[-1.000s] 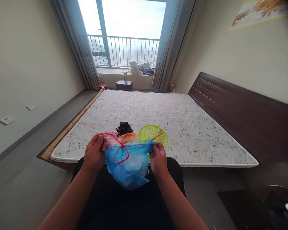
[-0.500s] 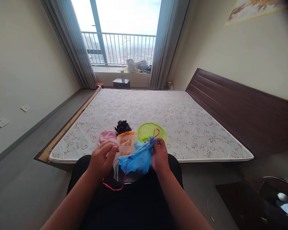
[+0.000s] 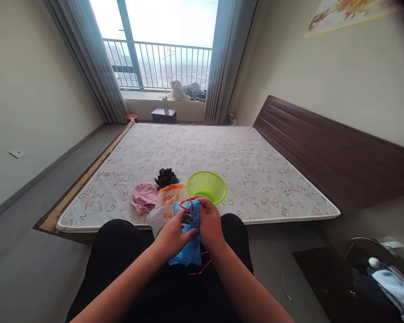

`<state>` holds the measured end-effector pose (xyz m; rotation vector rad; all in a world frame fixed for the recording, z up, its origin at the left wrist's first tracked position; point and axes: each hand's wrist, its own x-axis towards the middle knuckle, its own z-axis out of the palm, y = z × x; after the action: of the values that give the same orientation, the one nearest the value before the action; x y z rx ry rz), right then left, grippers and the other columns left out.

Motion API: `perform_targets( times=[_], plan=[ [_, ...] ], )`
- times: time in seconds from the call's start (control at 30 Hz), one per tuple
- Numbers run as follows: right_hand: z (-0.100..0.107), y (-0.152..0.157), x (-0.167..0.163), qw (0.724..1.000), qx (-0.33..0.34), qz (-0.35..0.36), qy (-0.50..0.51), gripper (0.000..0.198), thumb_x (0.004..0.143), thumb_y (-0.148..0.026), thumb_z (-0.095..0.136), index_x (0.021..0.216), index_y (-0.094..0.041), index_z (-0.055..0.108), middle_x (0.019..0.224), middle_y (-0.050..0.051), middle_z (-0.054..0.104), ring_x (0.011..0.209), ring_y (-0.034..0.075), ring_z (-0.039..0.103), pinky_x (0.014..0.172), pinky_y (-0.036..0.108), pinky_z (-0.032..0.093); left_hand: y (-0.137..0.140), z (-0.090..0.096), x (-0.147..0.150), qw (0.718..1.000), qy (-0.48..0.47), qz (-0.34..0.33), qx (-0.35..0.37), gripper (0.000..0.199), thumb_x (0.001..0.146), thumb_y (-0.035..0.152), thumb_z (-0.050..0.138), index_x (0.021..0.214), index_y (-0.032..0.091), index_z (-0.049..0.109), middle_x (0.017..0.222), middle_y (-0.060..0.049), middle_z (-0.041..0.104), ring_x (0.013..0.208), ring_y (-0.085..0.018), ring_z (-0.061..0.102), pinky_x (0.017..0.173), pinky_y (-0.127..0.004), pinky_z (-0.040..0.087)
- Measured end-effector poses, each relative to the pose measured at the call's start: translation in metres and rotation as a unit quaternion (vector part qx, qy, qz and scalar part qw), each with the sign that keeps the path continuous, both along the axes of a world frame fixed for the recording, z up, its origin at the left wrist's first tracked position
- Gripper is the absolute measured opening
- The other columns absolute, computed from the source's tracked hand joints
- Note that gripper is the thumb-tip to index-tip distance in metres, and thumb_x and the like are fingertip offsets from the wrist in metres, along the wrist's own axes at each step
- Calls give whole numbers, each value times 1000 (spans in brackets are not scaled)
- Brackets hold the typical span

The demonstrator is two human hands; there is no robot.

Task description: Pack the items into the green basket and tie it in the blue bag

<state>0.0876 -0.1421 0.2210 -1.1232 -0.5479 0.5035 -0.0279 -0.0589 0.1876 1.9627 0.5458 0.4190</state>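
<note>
A blue plastic bag (image 3: 185,256) with a thin red drawstring (image 3: 187,206) is held upright between my two hands, above my lap. My left hand (image 3: 171,235) is on the bag's near left side, its fingers curled beside the red loop and its thumb across the blue plastic. On the other side, my right hand (image 3: 211,224) grips the bag's upper right edge. More red cord hangs low on the right. Just beyond lies a white plastic bag (image 3: 158,216) with orange print, partly covered by my left hand and the blue bag.
On the mattress (image 3: 188,143) are a green plastic basket (image 3: 207,186), a pink cloth (image 3: 144,197) and a bunched black plastic bag (image 3: 167,178). A dark headboard (image 3: 309,134) stands to the right. A dark low table (image 3: 336,278) with items on it is at lower right.
My left hand has moved right onto the blue bag, close to my right hand. The bag has turned from stretched sideways to upright. The view has shifted slightly right.
</note>
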Motion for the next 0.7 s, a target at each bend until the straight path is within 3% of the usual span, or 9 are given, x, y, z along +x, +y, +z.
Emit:
perform_targets(
  times=[0.1,0.17,0.23,0.33,0.4,0.47,0.53,0.63,0.7],
  plan=[
    [-8,2,-4,999,-1,13,30,21,92,-45,67,94,-25,73,114,6,73,104,22,68,96,40,55,3,-7,8,999,-7,10,-36,20,89,31,64,103,19,70,90,-6,73,85,-24,69,78,-35,56],
    [-16,2,-8,1000,-2,7,27,25,95,-46,63,106,-25,72,117,6,73,108,22,68,101,41,53,5,-3,8,999,-17,19,-40,19,92,33,59,89,18,70,82,-5,71,81,-23,67,75,-33,53],
    [-23,-1,-13,1000,-4,14,-7,35,98,-47,57,126,-27,65,128,7,70,118,23,66,107,44,49,8,4,6,998,-24,30,-46,22,93,35,58,87,18,71,83,-4,71,81,-22,65,75,-32,50],
    [-32,-8,-15,987,-51,57,-144,57,91,-46,68,143,-27,55,148,10,58,137,29,54,117,50,38,13,14,0,997,-38,47,-52,20,91,33,59,90,20,73,88,-4,73,85,-23,65,80,-32,50],
    [-35,-12,-11,965,-111,75,-224,44,89,-44,71,128,-25,67,143,10,63,135,31,55,117,50,37,17,16,-3,996,-47,63,-43,20,91,34,59,86,20,72,87,-4,72,88,-24,65,83,-34,50],
    [-37,-17,0,952,-159,60,-255,24,95,-44,63,103,-24,75,119,9,74,115,29,65,105,45,46,21,17,-6,994,-55,81,-41,22,92,37,61,82,20,71,83,-4,70,86,-23,64,82,-33,50],
    [-38,-23,17,949,-189,14,-250,30,98,-46,55,88,-24,73,93,6,74,91,25,67,86,38,50,23,16,-8,989,-75,103,-69,23,91,41,64,85,20,71,83,-4,70,84,-22,63,78,-32,50],
    [-35,-38,49,946,-234,-62,-215,34,97,-51,54,84,-23,69,73,3,66,72,22,60,69,33,46,25,19,-10,970,-120,144,-154,30,87,49,71,94,20,71,84,-3,70,83,-20,64,73,-28,51],
    [-31,-49,66,942,-252,-103,-197,33,96,-51,53,86,-23,67,77,4,66,73,23,60,68,34,47,26,23,-11,953,-146,170,-204,40,82,56,75,98,19,70,84,-3,70,81,-19,64,71,-27,51]
  ],
)
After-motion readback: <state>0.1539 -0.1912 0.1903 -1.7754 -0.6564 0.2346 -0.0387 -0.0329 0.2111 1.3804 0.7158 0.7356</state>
